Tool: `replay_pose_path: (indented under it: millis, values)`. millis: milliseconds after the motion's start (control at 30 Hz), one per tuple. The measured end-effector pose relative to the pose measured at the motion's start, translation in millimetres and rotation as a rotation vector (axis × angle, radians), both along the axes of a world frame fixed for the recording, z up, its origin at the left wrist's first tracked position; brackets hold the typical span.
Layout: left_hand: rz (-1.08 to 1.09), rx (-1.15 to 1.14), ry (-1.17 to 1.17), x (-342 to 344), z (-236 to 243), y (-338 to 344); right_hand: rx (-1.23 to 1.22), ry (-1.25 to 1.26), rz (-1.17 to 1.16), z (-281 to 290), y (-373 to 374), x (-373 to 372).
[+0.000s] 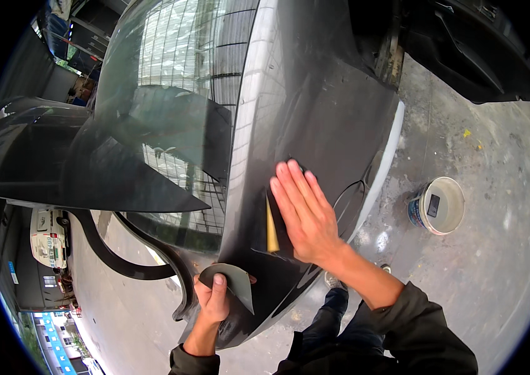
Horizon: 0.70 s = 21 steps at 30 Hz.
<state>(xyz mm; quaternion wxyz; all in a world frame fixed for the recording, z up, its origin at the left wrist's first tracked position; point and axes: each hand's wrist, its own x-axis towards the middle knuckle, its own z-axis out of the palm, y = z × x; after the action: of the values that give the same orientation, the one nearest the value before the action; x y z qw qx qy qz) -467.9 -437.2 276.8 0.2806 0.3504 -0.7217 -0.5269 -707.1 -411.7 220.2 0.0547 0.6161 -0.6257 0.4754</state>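
My right hand (310,219) lies flat, fingers stretched out together, over a dark sheet on the dark grey car body panel (340,119). Beside its palm, the dark sheet (261,234) sticks out with a yellow strip (272,231) along it. What lies under the fingers is hidden. Lower and to the left, my left hand (212,302) pinches a curled grey-green sheet, which looks like sandpaper (235,281), with the thumb on top. This sheet is held just over the panel's lower end.
Left of the panel is the car's large window (177,119), with a pointed dark panel (102,169) jutting across it. A white bucket (462,209) with a dark rectangular thing in it stands on the concrete floor at right. A dark open door (459,50) is at upper right.
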Motion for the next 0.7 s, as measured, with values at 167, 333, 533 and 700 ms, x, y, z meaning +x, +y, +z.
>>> replay_pose_path:
  millis: [167,333,533,700]
  values:
    - [-0.029,0.037,-0.025,0,-2,-1,-0.016,-0.010,-0.027,7,-12,-8]
    - [-0.039,-0.011,0.004,1,-1,-3,-0.016,-0.005,-0.018,19,-15,-6]
    - [-0.016,0.012,0.018,-2,2,0,0.042,0.018,-0.001,-13,9,2]
    - [-0.043,0.016,0.010,-5,6,1,-0.056,-0.065,0.026,12,-11,-4]
